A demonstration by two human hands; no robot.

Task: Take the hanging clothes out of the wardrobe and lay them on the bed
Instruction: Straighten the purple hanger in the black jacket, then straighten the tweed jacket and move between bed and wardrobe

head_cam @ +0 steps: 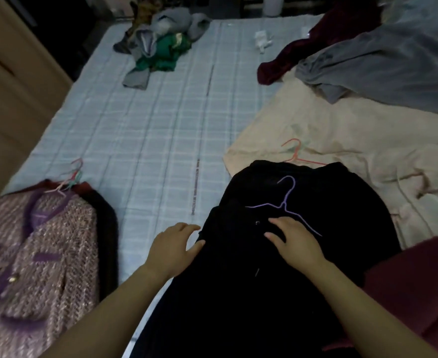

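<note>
Far left: tan wooden panel [11, 86], looks like furniture beside the bed; dark gap behind it.
Bed [148, 125] fills most of the view, covered with a light blue checked sheet.
Near-left corner: purple tweed jacket [32, 254] lies flat on the sheet with a bunch of pastel hangers [68, 182] sticking out at the collar. A darker garment [106, 228] lies under it, showing along its right side.
Far end, left of centre: loose pile of grey and green clothes [161, 45].
Left hand [174, 248]: fingers spread and relaxed, tips at the left edge of the black garment [264, 293], gripping nothing.
The black garment lies on the near edge of the bed, centre-right, with a purple wire hanger [285, 202] on top of it.
Right hand [295, 241]: flat on the black fabric, fingers straight and slightly apart, just beside the hanger's lower arm. Can't tell whether it touches the wire.
Behind the black garment: coral hanger [296, 153] on a cream blanket [354, 151], its lower part hidden by the black fabric.
Far centre: small white crumpled item [263, 40], too small to identify.
Far right: maroon cloth [303, 47], with a grey-blue cover [380, 60] over the cream blanket's far side.
Bottom right: maroon sleeve [419, 280].
Room is dim.
</note>
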